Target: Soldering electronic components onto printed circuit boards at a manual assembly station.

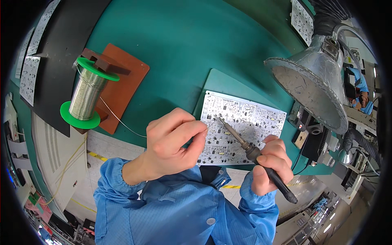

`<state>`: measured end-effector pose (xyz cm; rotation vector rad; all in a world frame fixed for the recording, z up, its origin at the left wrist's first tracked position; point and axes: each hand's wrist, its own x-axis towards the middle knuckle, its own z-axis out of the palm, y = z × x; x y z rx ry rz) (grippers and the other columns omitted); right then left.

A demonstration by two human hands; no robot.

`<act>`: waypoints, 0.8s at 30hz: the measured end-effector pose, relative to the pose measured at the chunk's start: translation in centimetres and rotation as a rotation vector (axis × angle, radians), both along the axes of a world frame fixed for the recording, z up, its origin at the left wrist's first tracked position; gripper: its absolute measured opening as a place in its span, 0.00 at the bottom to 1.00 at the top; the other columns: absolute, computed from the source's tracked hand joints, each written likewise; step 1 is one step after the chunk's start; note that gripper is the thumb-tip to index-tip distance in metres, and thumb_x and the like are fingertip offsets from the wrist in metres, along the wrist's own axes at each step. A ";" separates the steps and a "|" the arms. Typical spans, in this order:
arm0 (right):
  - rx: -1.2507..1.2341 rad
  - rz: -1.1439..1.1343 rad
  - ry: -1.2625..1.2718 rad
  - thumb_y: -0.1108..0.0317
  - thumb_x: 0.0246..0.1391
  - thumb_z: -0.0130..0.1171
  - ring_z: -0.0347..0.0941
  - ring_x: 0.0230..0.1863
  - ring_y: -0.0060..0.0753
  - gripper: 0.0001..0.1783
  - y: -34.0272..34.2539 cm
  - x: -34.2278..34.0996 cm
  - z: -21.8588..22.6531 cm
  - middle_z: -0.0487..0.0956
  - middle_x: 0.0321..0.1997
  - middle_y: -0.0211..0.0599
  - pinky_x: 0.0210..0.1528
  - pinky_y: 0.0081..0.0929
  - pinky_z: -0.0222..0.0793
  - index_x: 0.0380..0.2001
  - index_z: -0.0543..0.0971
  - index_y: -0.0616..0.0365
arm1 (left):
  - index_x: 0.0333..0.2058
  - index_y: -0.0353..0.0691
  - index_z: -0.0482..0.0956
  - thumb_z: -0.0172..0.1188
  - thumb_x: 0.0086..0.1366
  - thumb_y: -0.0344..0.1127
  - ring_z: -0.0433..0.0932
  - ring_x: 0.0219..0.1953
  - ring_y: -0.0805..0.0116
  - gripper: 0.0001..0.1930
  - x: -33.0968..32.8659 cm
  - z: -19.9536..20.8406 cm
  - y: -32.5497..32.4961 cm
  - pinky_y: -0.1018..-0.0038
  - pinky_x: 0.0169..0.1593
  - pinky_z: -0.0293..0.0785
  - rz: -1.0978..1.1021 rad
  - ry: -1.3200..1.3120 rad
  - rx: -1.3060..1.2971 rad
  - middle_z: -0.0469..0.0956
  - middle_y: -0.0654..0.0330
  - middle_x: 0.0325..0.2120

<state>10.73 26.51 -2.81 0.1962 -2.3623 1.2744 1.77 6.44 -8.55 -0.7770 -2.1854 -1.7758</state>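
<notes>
My right hand (272, 165) grips the black handle of a soldering iron (237, 136), whose tip points down at the upper left part of a white circuit board (245, 122) with many small parts on it. Pinched in my left hand (175, 143) is the end of a thin solder wire (118, 118), held close to the iron's tip over the board. The wire runs back to a large solder spool (87, 94) with green flanges, on a brown stand (122, 73) at the left. Whether tip and wire touch cannot be made out.
A metal fume-extraction hood (310, 81) hangs at the right, beside the board. Under it sits a black soldering-iron stand (314, 141). More circuit boards (30, 79) lie on a black surface at the far left, and another board (302, 20) at the back right. The green mat (175, 49) covers the bench.
</notes>
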 end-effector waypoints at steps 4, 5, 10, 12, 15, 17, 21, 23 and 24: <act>-0.035 0.022 -0.019 0.60 0.46 0.65 0.64 0.25 0.35 0.15 0.1 -0.4 -0.5 0.72 0.21 0.38 0.36 0.43 0.64 0.29 0.76 0.61 | 0.26 0.36 0.80 0.67 0.42 0.18 0.70 0.17 0.71 0.10 -0.1 -0.2 0.0 0.77 0.19 0.62 0.007 -0.002 -0.013 0.72 0.61 0.20; -0.049 0.027 -0.031 0.60 0.46 0.65 0.65 0.25 0.35 0.15 0.1 -0.4 -0.5 0.72 0.21 0.39 0.36 0.43 0.64 0.29 0.76 0.62 | 0.26 0.36 0.80 0.67 0.42 0.18 0.70 0.17 0.71 0.10 -0.1 -0.1 -0.1 0.77 0.19 0.62 0.006 -0.002 -0.012 0.72 0.61 0.20; -0.121 0.013 -0.048 0.62 0.45 0.66 0.67 0.24 0.35 0.14 0.4 -1.0 -0.5 0.74 0.21 0.37 0.35 0.41 0.67 0.27 0.77 0.62 | 0.27 0.33 0.82 0.67 0.44 0.17 0.73 0.20 0.71 0.09 0.0 0.0 -0.2 0.78 0.22 0.65 -0.032 -0.048 -0.058 0.74 0.59 0.22; -0.143 -0.005 -0.037 0.64 0.45 0.67 0.70 0.23 0.35 0.12 0.5 -1.1 -0.5 0.75 0.20 0.36 0.34 0.39 0.69 0.27 0.78 0.61 | 0.27 0.33 0.82 0.67 0.44 0.17 0.73 0.20 0.71 0.09 0.0 -0.1 -0.2 0.79 0.22 0.65 -0.034 -0.048 -0.059 0.74 0.58 0.22; -0.151 -0.007 -0.047 0.64 0.45 0.67 0.70 0.23 0.35 0.12 0.5 -1.1 -0.5 0.75 0.20 0.35 0.35 0.39 0.69 0.27 0.78 0.61 | 0.28 0.33 0.82 0.66 0.45 0.17 0.73 0.20 0.70 0.09 -0.1 -0.1 -0.2 0.79 0.22 0.65 -0.033 -0.048 -0.059 0.75 0.58 0.22; -0.132 0.006 -0.044 0.64 0.45 0.67 0.70 0.23 0.34 0.12 0.5 -1.1 -0.5 0.75 0.21 0.34 0.35 0.40 0.69 0.27 0.78 0.60 | 0.28 0.32 0.82 0.66 0.45 0.17 0.73 0.21 0.70 0.09 -0.1 0.0 -0.3 0.79 0.22 0.66 -0.029 -0.046 -0.058 0.75 0.58 0.23; -0.120 0.018 -0.054 0.61 0.43 0.67 0.64 0.25 0.34 0.16 0.4 -0.9 -0.6 0.73 0.21 0.37 0.37 0.43 0.64 0.28 0.76 0.63 | 0.28 0.33 0.81 0.66 0.46 0.17 0.73 0.20 0.70 0.09 -0.2 0.2 -0.6 0.78 0.22 0.65 0.008 -0.057 -0.021 0.74 0.58 0.22; -0.117 0.013 -0.039 0.61 0.44 0.67 0.64 0.25 0.34 0.16 0.4 -0.9 -0.7 0.72 0.21 0.37 0.37 0.43 0.64 0.27 0.76 0.63 | 0.27 0.34 0.81 0.65 0.45 0.17 0.72 0.19 0.71 0.09 -0.3 0.4 -0.6 0.79 0.20 0.65 0.031 -0.043 -0.011 0.74 0.59 0.22; -0.117 0.011 -0.036 0.61 0.44 0.67 0.64 0.25 0.34 0.16 0.5 -0.8 -0.6 0.72 0.21 0.37 0.37 0.43 0.64 0.27 0.76 0.63 | 0.27 0.34 0.81 0.65 0.45 0.17 0.72 0.19 0.70 0.08 -0.3 0.6 -0.7 0.78 0.21 0.65 0.035 -0.055 -0.014 0.74 0.59 0.22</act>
